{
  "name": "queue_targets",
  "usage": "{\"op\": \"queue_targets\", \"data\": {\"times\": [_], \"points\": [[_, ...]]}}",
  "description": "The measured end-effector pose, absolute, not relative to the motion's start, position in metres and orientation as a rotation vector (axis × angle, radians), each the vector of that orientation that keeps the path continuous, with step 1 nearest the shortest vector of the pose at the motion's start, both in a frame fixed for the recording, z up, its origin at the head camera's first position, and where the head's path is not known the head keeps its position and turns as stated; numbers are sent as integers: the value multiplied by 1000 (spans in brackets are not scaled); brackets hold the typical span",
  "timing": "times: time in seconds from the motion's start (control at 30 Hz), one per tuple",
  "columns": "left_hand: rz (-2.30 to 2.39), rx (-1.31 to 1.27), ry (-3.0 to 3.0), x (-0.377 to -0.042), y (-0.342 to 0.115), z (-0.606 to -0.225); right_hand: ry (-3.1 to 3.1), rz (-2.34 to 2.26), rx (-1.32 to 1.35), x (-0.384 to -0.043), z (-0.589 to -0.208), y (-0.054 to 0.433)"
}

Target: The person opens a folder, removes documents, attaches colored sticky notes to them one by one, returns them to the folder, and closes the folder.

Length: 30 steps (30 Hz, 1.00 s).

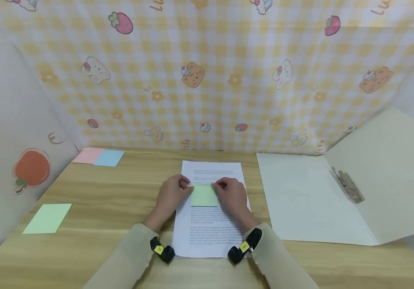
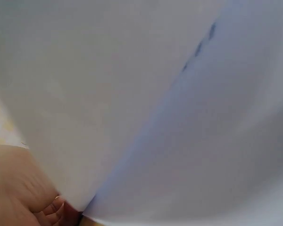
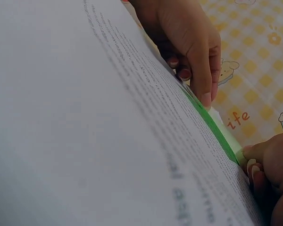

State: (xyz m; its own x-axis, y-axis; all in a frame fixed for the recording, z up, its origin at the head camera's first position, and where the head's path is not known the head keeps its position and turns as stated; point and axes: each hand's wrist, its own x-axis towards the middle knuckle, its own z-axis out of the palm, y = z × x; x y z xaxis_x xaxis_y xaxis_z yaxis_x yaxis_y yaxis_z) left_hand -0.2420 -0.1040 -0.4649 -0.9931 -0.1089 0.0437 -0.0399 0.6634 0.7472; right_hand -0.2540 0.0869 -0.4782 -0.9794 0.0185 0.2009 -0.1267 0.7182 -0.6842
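1. One wood-grained table (image 1: 120, 188) stretches beneath everything.
2. An open folder (image 1: 301, 196) with a metal clip (image 1: 350, 186) lies on the right, its right flap raised.
3. Printed sheets (image 1: 214, 233) lie in the middle.
4. The left hand (image 1: 171, 192) pinches the far left corner of a green note (image 1: 204, 196) on the sheets; the right hand (image 1: 233, 196) pinches its far right corner.
5. Another green note (image 1: 48, 218) lies on the left, nearer.
6. A pink note (image 1: 88, 155) and a blue note (image 1: 109, 157) lie side by side, far left.

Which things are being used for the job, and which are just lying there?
In use: green note, printed pages under it.
Just lying there, it seems: pink note, blue note, other green note, open folder (might belong too).
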Motion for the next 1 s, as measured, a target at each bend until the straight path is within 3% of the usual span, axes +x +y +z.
{"op": "queue_targets", "data": {"times": [0.27,1.0], "points": [[-1244,-14,-2806,-238,-103,-466,-2750,1098,55,-254,-476,89],[-698,-391,-3035,-223,-99,-458,-2728,1136,91,-257,-476,88]]}}
